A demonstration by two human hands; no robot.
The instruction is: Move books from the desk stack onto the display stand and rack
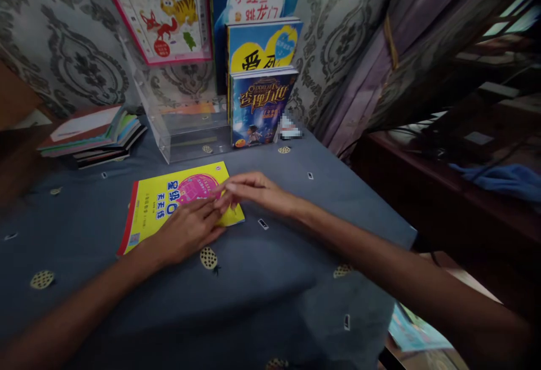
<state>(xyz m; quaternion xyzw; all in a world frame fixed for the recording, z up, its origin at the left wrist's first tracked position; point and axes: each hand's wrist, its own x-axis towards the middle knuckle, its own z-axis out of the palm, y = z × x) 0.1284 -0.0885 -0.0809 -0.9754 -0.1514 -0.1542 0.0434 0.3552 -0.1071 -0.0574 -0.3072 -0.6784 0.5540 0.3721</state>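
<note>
A yellow workbook [147, 204] with a red spine and a pink circle on its cover lies closed and turned sideways on the table. My left hand [188, 229] reaches over its lower right part, palm down, fingers stretched out. From the right comes my right hand [257, 191], its fingers extended over the workbook's right edge and meeting the left fingertips. Neither hand visibly holds anything. Whether the fingers press on the cover is hard to tell.
Behind the workbook stands a clear acrylic rack [169, 139], with a dark blue book [257, 114] and other books upright at its right. A pile of books [95, 133] lies at the left. The patterned tablecloth [270, 280] ends at the right, near a purple curtain [363, 88].
</note>
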